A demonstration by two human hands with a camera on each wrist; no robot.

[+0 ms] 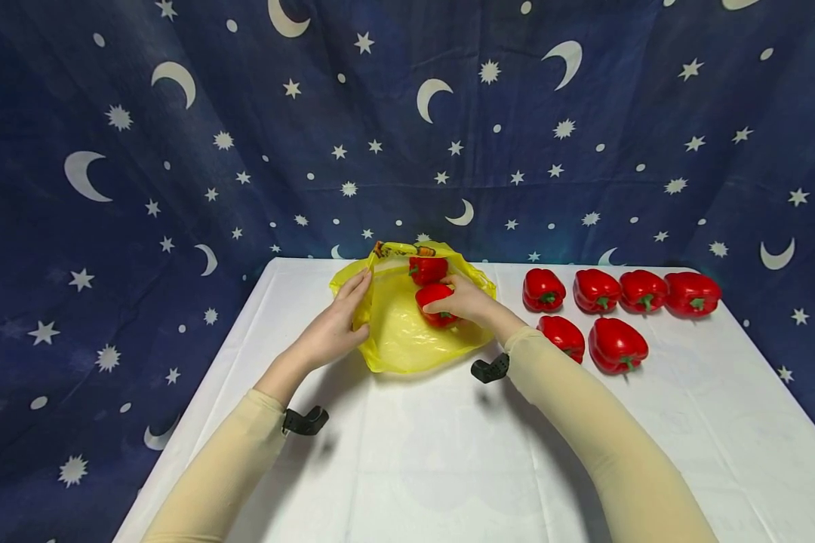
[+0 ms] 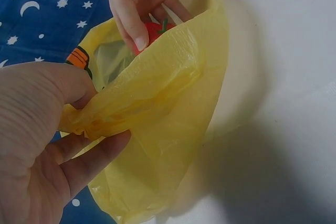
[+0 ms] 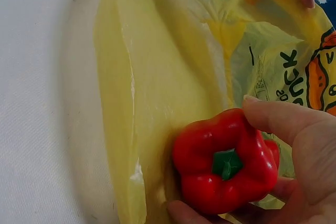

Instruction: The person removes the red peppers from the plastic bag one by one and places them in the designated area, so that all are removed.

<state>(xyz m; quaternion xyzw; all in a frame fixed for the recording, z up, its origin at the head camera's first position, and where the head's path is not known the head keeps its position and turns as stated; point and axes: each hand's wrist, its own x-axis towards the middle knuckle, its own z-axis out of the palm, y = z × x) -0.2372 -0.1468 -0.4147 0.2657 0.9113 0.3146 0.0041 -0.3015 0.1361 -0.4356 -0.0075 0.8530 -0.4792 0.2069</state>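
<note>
A yellow plastic bag point(image 1: 395, 332) lies with its mouth spread on the table. My left hand point(image 1: 334, 326) holds its left edge; the left wrist view shows the bag's rim point(image 2: 134, 98) pinched between thumb and fingers. Inside the mouth, my right hand point(image 1: 474, 303) grips a red bell pepper point(image 1: 432, 300). Its green stem faces the camera in the right wrist view, where fingers and thumb wrap the pepper point(image 3: 202, 148). Just behind it in the bag sits another red bell pepper point(image 1: 429, 269), partly covered by the held one.
Several red bell peppers stand on the right of the white table point(image 1: 435, 467), among them one at the back right corner point(image 1: 693, 294) and one nearer the front point(image 1: 616, 345). My right forearm partly covers another pepper point(image 1: 562, 335). A blue moon-and-star curtain point(image 1: 394, 136) hangs behind.
</note>
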